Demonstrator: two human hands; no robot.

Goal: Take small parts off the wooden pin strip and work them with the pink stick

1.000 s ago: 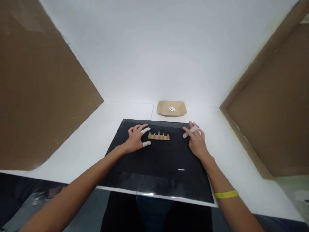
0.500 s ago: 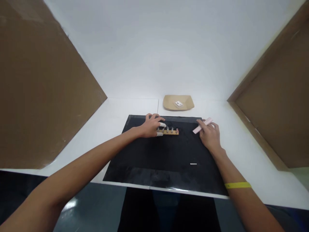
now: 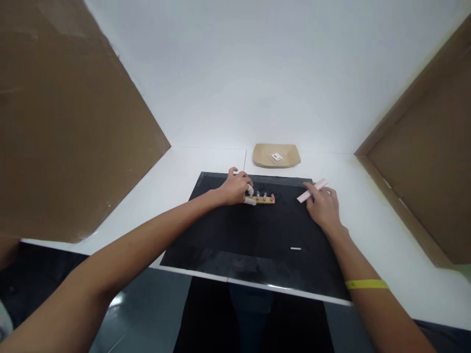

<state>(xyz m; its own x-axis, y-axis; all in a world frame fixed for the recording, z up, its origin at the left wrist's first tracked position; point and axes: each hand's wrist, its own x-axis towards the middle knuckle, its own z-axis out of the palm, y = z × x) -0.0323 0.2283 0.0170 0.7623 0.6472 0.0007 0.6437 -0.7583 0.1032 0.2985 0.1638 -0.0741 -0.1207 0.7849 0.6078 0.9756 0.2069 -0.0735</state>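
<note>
A small tan circuit strip (image 3: 265,199) with several upright parts lies on a black mat (image 3: 253,235). My left hand (image 3: 235,189), with white finger cots on thumb and forefinger, pinches the strip's left end. My right hand (image 3: 324,208) rests on the mat's right side, its fingers closed around a pale pink stick (image 3: 312,190) that points up and to the right. A yellow band (image 3: 366,284) circles my right wrist.
A tan paper tray (image 3: 276,155) holding a small white tag (image 3: 276,157) sits behind the mat on the white table (image 3: 176,171). A short white pin (image 3: 295,248) lies on the mat. Brown cardboard walls (image 3: 69,122) stand left and right.
My left hand closed from open beside the strip to a pinch on its left end. My right hand turned the pink stick outward. The camera view shifted slightly.
</note>
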